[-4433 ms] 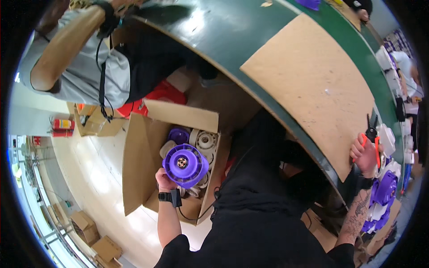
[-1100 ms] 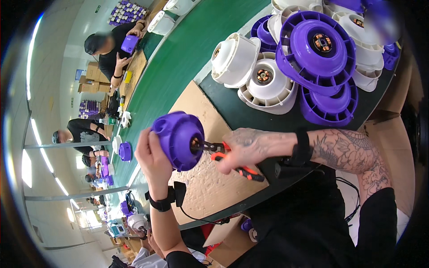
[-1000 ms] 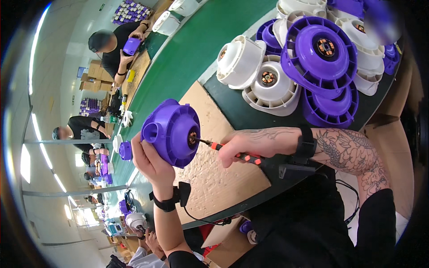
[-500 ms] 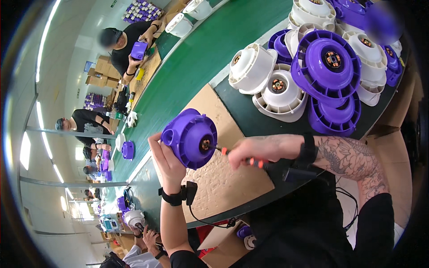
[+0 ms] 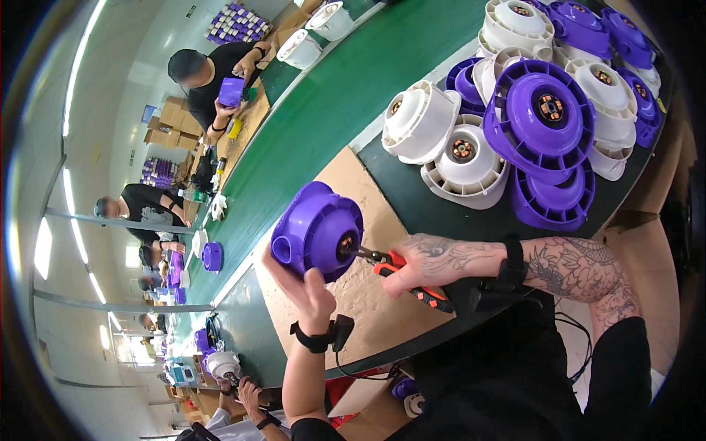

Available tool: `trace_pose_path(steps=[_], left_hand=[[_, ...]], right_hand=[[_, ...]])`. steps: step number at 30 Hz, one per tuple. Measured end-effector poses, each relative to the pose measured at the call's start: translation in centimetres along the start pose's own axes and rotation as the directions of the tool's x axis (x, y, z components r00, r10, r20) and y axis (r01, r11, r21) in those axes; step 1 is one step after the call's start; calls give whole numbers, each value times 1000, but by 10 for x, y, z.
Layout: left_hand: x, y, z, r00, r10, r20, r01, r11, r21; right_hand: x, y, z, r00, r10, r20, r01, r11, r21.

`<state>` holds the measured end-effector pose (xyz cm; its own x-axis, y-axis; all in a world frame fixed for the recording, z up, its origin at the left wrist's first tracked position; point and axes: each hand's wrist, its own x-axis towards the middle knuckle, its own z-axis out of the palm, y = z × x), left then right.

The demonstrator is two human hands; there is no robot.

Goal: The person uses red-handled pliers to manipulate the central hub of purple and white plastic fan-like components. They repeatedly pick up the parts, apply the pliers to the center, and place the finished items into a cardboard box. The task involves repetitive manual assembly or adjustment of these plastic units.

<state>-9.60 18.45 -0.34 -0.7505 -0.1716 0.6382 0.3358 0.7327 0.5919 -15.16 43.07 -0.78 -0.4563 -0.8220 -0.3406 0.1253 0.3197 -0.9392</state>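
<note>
My left hand (image 5: 315, 297) grips a round purple plastic housing (image 5: 312, 224) from below and from its left side, holding it tilted above the cardboard sheet. A dark opening with a small copper-wound motor core (image 5: 346, 245) shows in the middle of its face. Closed around a pair of pliers (image 5: 430, 295) with orange-red and black handles is my right hand (image 5: 426, 263). The jaws of the pliers reach to the core; whether they pinch anything there is too small to tell.
Brown cardboard (image 5: 360, 323) covers part of the dark table. White housings (image 5: 467, 165) and purple housings (image 5: 548, 125) are heaped to the right. A green conveyor belt (image 5: 323, 117) runs beyond, with co-workers along its far side. An opened carton (image 5: 375, 411) stands below the table edge.
The purple housing has turned a little, and my left thumb now shows in front. My right hand has shifted slightly right, and the pliers' handles now show more spread.
</note>
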Motion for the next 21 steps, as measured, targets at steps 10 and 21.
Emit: trace_pose_path(steps=[10,21], left_hand=[[3,6,6,992,103,-73,-79,958,275],[5,11,6,985,160,-71,-130,939,317]], right_hand=[[4,3,2,1000,-16,26,13,995,102],[14,26,9,941,-171,292,-88,710,699]])
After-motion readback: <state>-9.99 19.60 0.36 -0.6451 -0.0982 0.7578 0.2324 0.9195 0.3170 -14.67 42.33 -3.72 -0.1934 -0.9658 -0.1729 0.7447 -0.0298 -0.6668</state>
